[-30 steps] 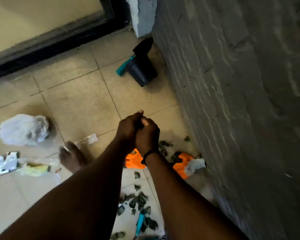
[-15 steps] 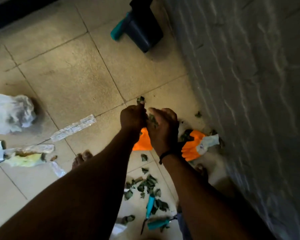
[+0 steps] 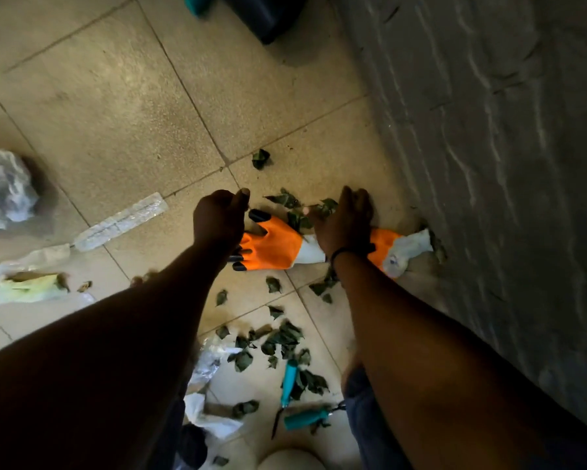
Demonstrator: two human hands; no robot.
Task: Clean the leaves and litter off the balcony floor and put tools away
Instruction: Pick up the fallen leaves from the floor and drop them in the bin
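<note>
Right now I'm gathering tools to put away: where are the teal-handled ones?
In the head view, two teal-handled tools lie on the tiles at bottom centre, among the leaves, between the person's forearms.

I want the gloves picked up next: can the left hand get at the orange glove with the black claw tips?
Probably yes. The left hand hangs right above that orange glove, which lies flat on the floor with only loose leaves beside it.

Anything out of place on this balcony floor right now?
Yes. Torn green leaves lie scattered over the tiles, two orange gloves lie dropped by the wall, two teal-handled hand tools lie loose among the leaves, and plastic wrappers litter the left side.
</note>
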